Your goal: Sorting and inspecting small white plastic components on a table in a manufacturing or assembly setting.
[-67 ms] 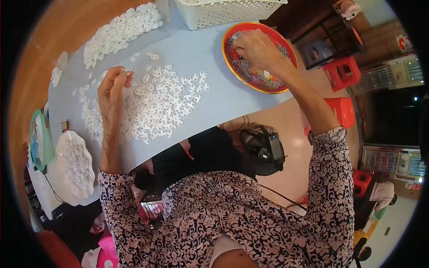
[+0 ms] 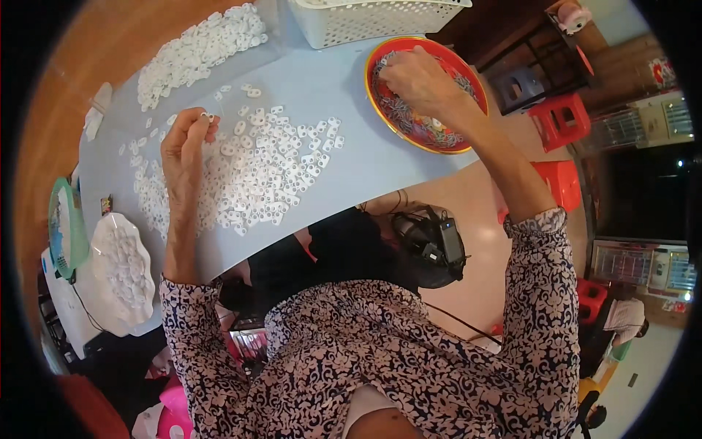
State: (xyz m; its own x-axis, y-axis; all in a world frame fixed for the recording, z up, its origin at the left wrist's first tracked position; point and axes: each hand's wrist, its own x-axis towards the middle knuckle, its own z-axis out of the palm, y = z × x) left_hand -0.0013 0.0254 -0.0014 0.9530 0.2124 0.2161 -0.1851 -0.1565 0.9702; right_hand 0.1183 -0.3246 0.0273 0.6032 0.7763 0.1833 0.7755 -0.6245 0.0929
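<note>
My left hand [image 2: 183, 150] is closed in a pinch, thumb against bent fingers, over the left edge of a spread pile of small white plastic pieces [image 2: 256, 175]. From its fingertips sticks out one small white plastic piece with holes [image 2: 208, 117]. My right hand [image 2: 424, 84] reaches into a red bowl with a yellow rim [image 2: 468, 88]. Its fingers are bent and drawn together among many small grey pieces [image 2: 401, 113], too small to name. Whatever those fingertips hold is hidden.
A heap of white pieces [image 2: 201, 55] lies at the far left. Behind stands a white perforated basket [image 2: 365, 28]. On the left are a scalloped white dish [image 2: 99, 249] of pieces and a green basket [image 2: 79, 241]. Red stools [image 2: 559, 121] stand at right.
My right hand has shifted slightly within the red bowl, covering a yellow spot that showed before. The left hand keeps its place with the white piece.
</note>
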